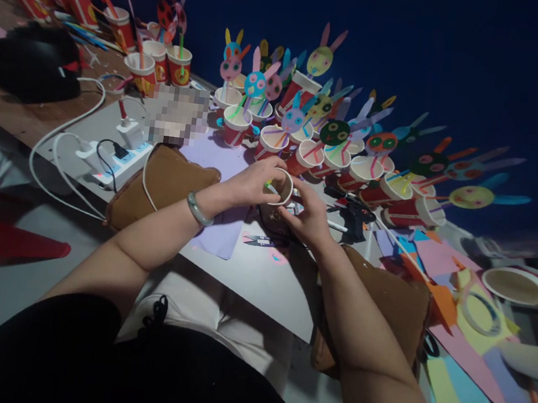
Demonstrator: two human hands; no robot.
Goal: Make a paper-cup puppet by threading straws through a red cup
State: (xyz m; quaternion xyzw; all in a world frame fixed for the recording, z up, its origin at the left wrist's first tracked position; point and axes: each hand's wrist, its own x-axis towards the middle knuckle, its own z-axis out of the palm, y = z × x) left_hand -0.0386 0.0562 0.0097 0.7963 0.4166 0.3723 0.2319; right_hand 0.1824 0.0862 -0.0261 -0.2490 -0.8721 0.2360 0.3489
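A paper cup (286, 188) is tilted so its open mouth faces me. Around its left side curl the fingers of my left hand (252, 181), with a bracelet on that wrist. My right hand (310, 216) grips the cup's other side with thumb and fingertips. A small green and yellow piece shows at the cup's mouth by my left thumb; its kind is unclear. Below the cup, a pair of thread snips (260, 241) lies on the white table (282, 288). Purple paper (218, 234) lies under my left wrist.
Red cups with paper rabbit heads (292, 121) stand in rows behind my hands. Brown cushions (168, 179) (383, 307) lie by both forearms. A power strip (119, 167) with cables is at left. A glue gun (358, 219), colored paper (443, 259) and a tape roll (481, 314) are at right.
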